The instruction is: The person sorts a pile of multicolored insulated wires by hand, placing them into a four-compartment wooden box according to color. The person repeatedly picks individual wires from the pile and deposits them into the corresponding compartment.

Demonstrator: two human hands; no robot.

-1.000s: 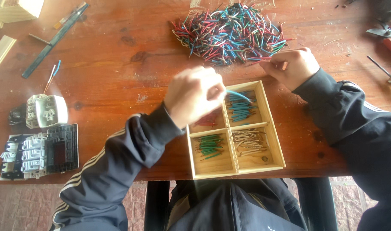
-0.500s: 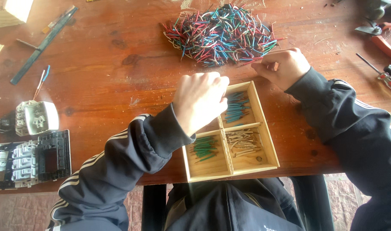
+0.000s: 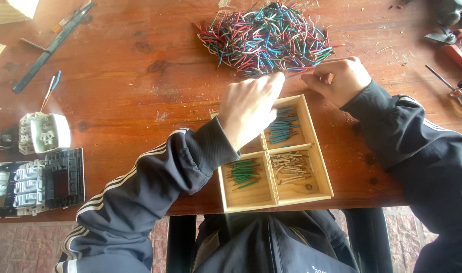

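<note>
A wooden tray (image 3: pixel 323 167) with four compartments sits at the table's near edge. It holds blue wire pieces (image 3: pixel 283 126) at the far right, green ones (image 3: pixel 243 172) at the near left and pale ones (image 3: pixel 289 166) at the near right. My left hand (image 3: pixel 251 108) covers the far-left compartment. Its fingers stretch out flat toward the pile of mixed coloured wire pieces (image 3: pixel 266 35), and I see nothing in them. My right hand (image 3: pixel 337 78) rests at the pile's near edge, just past the tray, pinching a thin wire piece (image 3: pixel 299 73).
On the left lie a white switch part (image 3: pixel 44 132) and a black and white breaker block (image 3: pixel 36 184). A long dark bar (image 3: pixel 54 45) lies at the far left. Red-handled pliers (image 3: pixel 456 48) and a screwdriver (image 3: pixel 451 88) lie at the right edge.
My left hand has gone from above the tray's blue compartment, fingers curled, forward toward the pile with fingers now straight. My right hand has stayed at the pile's edge.
</note>
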